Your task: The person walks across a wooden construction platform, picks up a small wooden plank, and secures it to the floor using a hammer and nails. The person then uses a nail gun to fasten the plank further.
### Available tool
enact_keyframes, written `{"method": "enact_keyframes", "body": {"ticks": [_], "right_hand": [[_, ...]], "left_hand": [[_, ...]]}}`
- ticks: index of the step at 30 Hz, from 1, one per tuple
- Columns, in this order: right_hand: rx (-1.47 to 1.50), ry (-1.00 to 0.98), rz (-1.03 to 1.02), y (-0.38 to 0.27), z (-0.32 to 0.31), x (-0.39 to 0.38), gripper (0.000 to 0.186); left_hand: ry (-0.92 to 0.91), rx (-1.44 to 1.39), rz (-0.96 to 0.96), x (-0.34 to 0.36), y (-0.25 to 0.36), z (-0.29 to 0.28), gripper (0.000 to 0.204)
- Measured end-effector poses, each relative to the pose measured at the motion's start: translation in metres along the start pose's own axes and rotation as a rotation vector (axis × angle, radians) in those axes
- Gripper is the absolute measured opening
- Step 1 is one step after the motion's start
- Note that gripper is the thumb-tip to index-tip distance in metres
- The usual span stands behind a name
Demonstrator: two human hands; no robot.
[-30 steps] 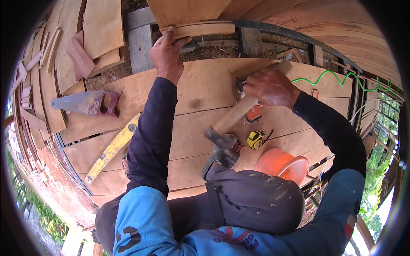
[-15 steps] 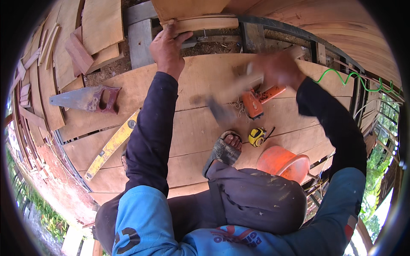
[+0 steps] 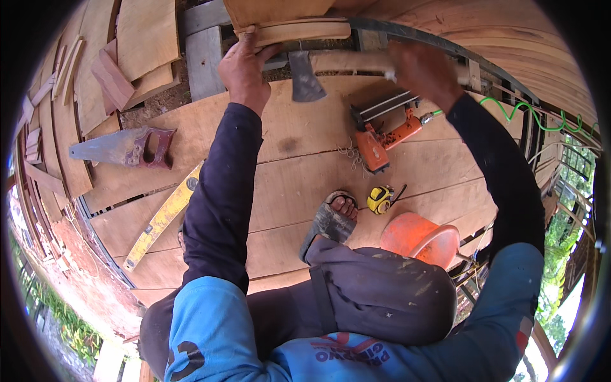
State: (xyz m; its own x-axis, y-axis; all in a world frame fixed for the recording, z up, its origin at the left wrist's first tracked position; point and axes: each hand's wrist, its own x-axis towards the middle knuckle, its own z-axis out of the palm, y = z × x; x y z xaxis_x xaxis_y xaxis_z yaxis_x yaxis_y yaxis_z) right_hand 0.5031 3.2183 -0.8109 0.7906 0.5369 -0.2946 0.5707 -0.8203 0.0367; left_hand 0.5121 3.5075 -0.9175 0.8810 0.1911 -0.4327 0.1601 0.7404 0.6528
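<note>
My left hand (image 3: pixel 245 79) is closed on a thin wooden strip (image 3: pixel 309 30) along the lower edge of an upper board (image 3: pixel 280 9). My right hand (image 3: pixel 425 71), blurred, grips the wooden handle of a hatchet (image 3: pixel 305 77), whose metal head is just below the strip. Beneath the right hand, an orange-and-black nail gun (image 3: pixel 372 149) lies on the planks (image 3: pixel 293 178) with a green coiled hose (image 3: pixel 512 111) attached. A yellow tape measure (image 3: pixel 380 199) sits below the nail gun.
At left lie a handsaw (image 3: pixel 111 146), a yellow level (image 3: pixel 159 226) and loose wood pieces (image 3: pixel 108 76). An orange bucket (image 3: pixel 414 239) stands at lower right, beside my bent leg and sandalled foot (image 3: pixel 334 223). A dark metal beam (image 3: pixel 414 30) runs along the top.
My right hand and the hatchet have swung upward, bringing the head from low over the planks to just below the strip and uncovering the nail gun. My left hand has shifted slightly upward.
</note>
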Motion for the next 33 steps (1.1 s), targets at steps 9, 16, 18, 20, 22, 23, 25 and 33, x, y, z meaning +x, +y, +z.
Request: {"method": "enact_keyframes", "body": {"ticks": [9,16,18,20,22,23,25,33], "right_hand": [[0.026,-0.070,-0.292,-0.013,0.019,-0.022,0.019],[-0.071,-0.024,-0.460,-0.043,0.014,-0.038,0.018],[-0.055,-0.075,-0.527,-0.041,0.013,-0.033,0.019],[-0.034,-0.024,-0.370,-0.008,0.008,-0.016,0.020],[-0.048,0.068,-0.108,0.013,-0.005,-0.004,0.023],[-0.066,0.122,0.052,0.017,-0.010,-0.002,0.024],[0.154,0.029,0.131,0.004,0.012,-0.027,0.028],[0.471,-0.130,0.353,-0.073,0.054,-0.082,0.032]], "left_hand": [[-0.046,0.007,0.007,0.001,0.002,0.002,0.035],[-0.038,0.033,0.039,0.004,0.005,0.000,0.035],[-0.025,0.038,0.037,0.000,0.003,-0.004,0.036],[-0.029,0.019,0.035,-0.001,0.002,-0.002,0.036],[-0.018,0.010,0.044,-0.002,0.004,-0.001,0.035],[-0.015,0.014,0.040,-0.002,0.004,0.000,0.034],[-0.031,0.009,0.041,-0.003,0.003,0.000,0.033],[-0.135,0.089,-0.016,-0.005,-0.007,-0.028,0.033]]}}
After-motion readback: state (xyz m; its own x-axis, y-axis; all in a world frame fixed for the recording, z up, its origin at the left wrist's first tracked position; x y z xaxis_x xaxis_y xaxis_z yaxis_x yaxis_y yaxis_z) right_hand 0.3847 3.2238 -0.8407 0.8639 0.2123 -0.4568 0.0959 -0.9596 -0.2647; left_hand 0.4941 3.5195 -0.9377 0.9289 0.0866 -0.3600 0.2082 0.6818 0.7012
